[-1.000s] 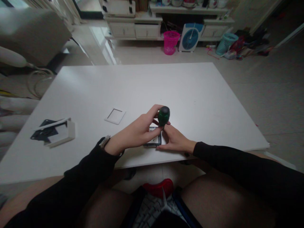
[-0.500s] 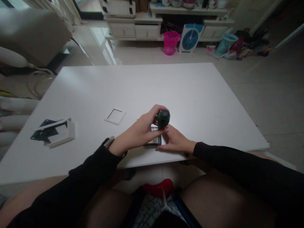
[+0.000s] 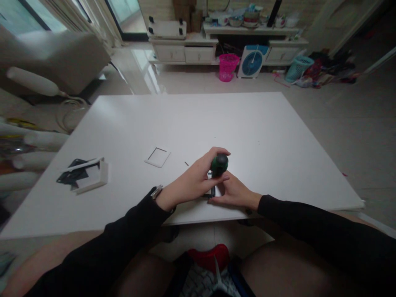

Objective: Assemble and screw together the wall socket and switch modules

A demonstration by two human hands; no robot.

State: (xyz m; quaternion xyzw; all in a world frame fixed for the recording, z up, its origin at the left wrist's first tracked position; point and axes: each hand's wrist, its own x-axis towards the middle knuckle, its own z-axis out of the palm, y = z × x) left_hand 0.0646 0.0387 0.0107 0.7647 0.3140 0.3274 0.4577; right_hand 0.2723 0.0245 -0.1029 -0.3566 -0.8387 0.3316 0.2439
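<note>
My left hand (image 3: 199,177) is closed around the dark green handle of a screwdriver (image 3: 220,163), which stands nearly upright, seen from above. Its shaft and tip are hidden below the handle. Beneath it, at the table's near edge, lies a small wall socket (image 3: 213,192) with a black frame, mostly covered by my left hand. My right hand (image 3: 235,191) grips the socket's right side between thumb and fingers. Left of my hands, a thin white square cover frame (image 3: 157,157) lies flat, and a small dark screw-like piece (image 3: 186,163) rests beside my left hand.
On the left of the white table (image 3: 192,115) is an opened white box (image 3: 103,175) with black plates (image 3: 74,171) by it. Beyond the table stand a pink basket (image 3: 228,68), a blue fan (image 3: 252,62) and a teal basket (image 3: 298,69).
The view has tilted up and shifted left, so everything appears lower and further right. My left hand has turned slightly around the screwdriver handle. My right hand keeps its hold on the wall socket.
</note>
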